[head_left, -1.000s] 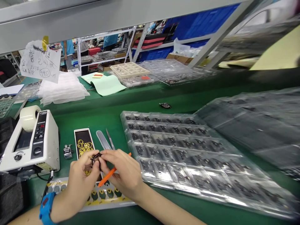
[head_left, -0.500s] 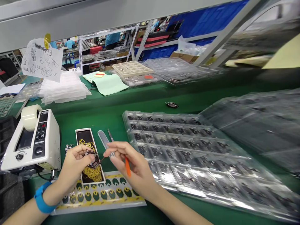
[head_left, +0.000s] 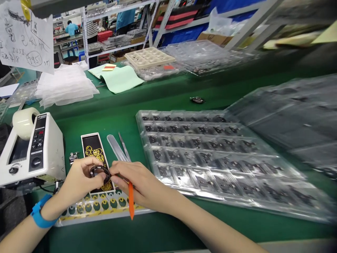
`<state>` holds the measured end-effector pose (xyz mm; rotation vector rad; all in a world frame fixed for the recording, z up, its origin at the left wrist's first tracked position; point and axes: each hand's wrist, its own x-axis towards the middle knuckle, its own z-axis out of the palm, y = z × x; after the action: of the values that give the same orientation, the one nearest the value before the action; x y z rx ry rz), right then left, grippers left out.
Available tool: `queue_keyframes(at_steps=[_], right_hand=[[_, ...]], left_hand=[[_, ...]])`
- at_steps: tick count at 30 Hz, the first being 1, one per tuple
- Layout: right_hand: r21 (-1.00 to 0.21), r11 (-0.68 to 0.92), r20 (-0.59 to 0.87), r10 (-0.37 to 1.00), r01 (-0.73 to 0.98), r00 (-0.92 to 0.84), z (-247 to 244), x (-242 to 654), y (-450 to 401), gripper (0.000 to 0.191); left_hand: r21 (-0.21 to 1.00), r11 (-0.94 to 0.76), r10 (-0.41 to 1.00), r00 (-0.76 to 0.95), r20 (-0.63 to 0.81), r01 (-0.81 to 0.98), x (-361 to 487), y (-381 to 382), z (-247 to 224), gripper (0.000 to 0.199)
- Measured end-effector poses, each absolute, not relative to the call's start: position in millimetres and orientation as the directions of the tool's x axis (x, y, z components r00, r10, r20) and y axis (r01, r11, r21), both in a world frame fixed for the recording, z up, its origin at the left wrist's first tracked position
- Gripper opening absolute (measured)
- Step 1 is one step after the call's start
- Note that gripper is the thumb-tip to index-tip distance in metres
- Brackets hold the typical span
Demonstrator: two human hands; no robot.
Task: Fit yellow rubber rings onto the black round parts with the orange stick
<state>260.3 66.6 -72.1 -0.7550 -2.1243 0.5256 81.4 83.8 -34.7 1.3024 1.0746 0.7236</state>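
Note:
Between the thumb and fingers of my left hand (head_left: 80, 181) is a small round black ring-shaped part (head_left: 107, 175). My right hand (head_left: 138, 181) has its fingertips at the right edge of this part, thumb and index finger close together. An orange pointed stick (head_left: 131, 202) is tucked in the right hand, its tip pointing down toward me. Beneath the hands is a white-rimmed narrow box (head_left: 91, 134) with yellow rings (head_left: 92, 151) inside. A sticker sheet (head_left: 113, 212) with green and yellow shapes lies partly under the box. Tweezers (head_left: 123, 146) rest just beyond my right hand.
A white tape dispenser (head_left: 55, 147) stands at left, a small metal piece (head_left: 73, 157) beside it. Right of my hands lies a clear compartment tray (head_left: 147, 154) of black parts. Behind are a bagged black part (head_left: 197, 100), green paper (head_left: 122, 79) and white sheets (head_left: 65, 88).
My right hand has moved left, bringing its fingertips to the ring-shaped part. The orange stick now hangs more downward. The view has tilted down, so the bench appears higher.

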Motion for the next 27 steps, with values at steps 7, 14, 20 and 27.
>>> queue_keyframes(at_steps=[7,14,20,27], right_hand=[[-0.681,0.673,0.524,0.723,0.288,-0.451,-73.2,257.5,65.9,0.019],[-0.861,0.48,0.36,0.811,0.17,-0.462,-76.9,253.9,65.7,0.024],[-0.941,0.313,0.217,0.852,0.132,-0.477,-79.3,253.6,67.8,0.033],[-0.887,0.401,0.263,0.845,0.227,-0.466,-78.0,256.2,68.9,0.025]], left_hand=[[0.98,0.155,0.913,0.361,-0.189,0.121,81.4,83.4,-42.8,0.008],[0.975,0.177,0.91,0.355,-0.215,0.137,83.2,84.2,-48.1,0.006],[0.966,0.23,0.906,0.335,-0.257,0.118,81.8,85.6,-48.4,0.012],[0.983,0.131,0.933,0.318,-0.167,0.129,78.9,85.5,-51.6,0.02]])
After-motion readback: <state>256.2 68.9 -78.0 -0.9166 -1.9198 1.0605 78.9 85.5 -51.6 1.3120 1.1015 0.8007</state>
